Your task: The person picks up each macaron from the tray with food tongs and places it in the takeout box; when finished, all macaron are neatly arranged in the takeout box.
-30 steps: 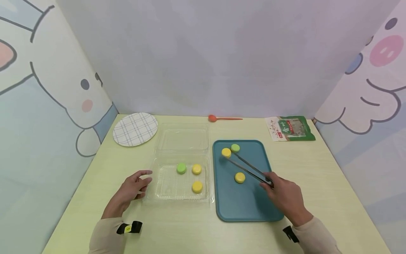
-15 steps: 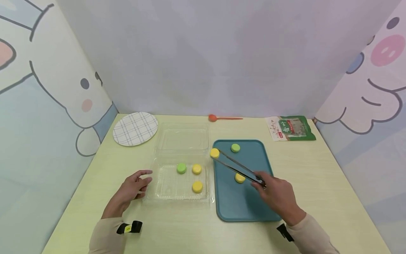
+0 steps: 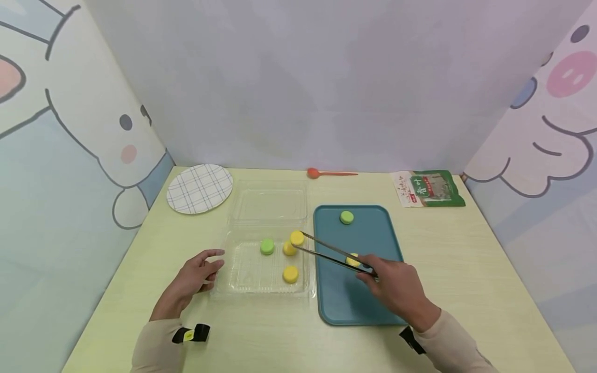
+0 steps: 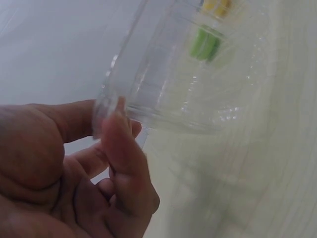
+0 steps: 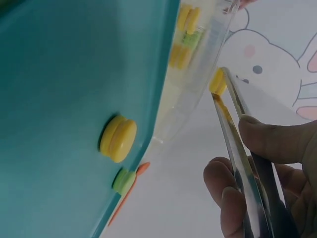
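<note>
My right hand grips metal tongs, whose tips pinch a yellow macaron above the right part of the clear plastic container. Inside that container lie a green macaron and two yellow ones, the rear one partly covered by the held macaron. My left hand pinches the container's left rim between thumb and fingers, as the left wrist view shows. On the blue tray rest a green macaron and a yellow macaron, the latter partly behind the tongs in the head view.
The container's open lid lies flat behind it. At the back stand a checked plate on the left, a red spoon in the middle and a green-and-white packet on the right. Walls border the table's back and sides.
My right hand has carried the yellow macaron in the tongs leftward, from above the tray's rear left to over the container. My left hand has stayed at the rim.
</note>
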Demonstrator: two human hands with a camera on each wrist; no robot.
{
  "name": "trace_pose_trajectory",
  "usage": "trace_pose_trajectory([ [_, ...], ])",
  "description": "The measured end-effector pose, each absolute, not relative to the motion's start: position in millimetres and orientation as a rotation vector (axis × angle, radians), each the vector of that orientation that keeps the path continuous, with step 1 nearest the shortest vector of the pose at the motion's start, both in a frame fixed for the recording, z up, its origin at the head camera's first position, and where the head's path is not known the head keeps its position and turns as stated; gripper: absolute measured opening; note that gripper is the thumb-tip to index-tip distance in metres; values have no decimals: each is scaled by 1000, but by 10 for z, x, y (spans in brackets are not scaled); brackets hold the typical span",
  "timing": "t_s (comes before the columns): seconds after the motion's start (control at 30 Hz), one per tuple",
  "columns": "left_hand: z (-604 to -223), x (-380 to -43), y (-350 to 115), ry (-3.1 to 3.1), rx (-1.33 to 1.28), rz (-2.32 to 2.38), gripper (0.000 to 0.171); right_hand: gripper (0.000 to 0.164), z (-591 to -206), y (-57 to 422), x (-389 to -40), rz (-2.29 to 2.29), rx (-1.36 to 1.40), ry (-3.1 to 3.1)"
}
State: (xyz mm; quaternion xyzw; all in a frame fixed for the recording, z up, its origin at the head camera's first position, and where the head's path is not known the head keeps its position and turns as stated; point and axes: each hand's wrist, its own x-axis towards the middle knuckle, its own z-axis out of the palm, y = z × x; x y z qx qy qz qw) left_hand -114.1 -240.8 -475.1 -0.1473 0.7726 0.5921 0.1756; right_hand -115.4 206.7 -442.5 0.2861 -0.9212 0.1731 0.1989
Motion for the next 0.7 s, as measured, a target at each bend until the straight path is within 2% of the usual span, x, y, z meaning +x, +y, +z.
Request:
trace_pose_trajectory([
  [0.43,-4742,-1164,-2404,2180,-403,1685,45,43,-4311,1879,-1175,428,962,-2609],
  [0.7,-4755,-1146,-2411,2183,-415,1679,45,35,-4270,1727,-1191,373,1071,-2666],
])
